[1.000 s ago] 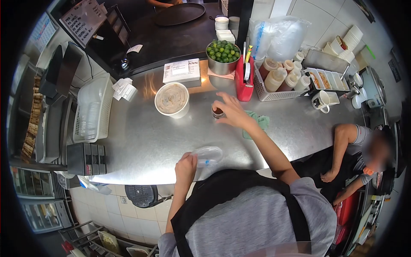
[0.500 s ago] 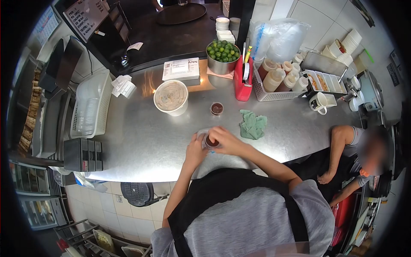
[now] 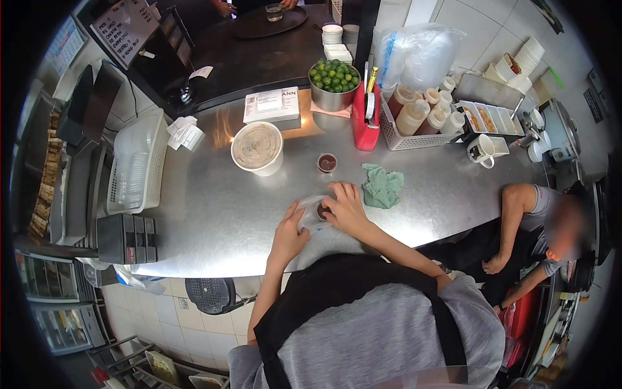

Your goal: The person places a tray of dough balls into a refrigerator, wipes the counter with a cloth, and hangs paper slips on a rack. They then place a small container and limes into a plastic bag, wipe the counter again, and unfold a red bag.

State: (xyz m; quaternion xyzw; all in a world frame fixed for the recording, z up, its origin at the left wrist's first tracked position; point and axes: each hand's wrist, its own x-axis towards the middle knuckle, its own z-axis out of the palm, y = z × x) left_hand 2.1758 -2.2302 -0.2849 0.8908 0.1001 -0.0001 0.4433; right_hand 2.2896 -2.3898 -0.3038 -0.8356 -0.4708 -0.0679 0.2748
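A clear plastic bag [image 3: 309, 214] lies on the steel counter in front of me. My left hand [image 3: 289, 235] pinches its left side. At the bag's right side, the curled fingers of my right hand [image 3: 346, 211] grip a small sauce cup [image 3: 322, 211] of dark red-brown sauce, partly hidden by those fingers. Just beyond my hands stands a second sauce cup [image 3: 327, 163]. A crumpled green cloth [image 3: 383, 186] is to the right of my right hand. Farther left stands a large white tub [image 3: 258, 148] with a lid.
On the counter [image 3: 201, 227] are a bowl of green limes [image 3: 334, 76], a red holder [image 3: 367, 123], a basket of sauce bottles [image 3: 421, 139] and a mug [image 3: 481, 151]. A basket of plastic containers [image 3: 137, 162] stands left. Another person [image 3: 518, 214] is at the right.
My hands have moved apart, and the bag is spread between them. My right hand and the cup have shifted slightly right. Beyond the counter, another person's hands and a glass show by the round tray.
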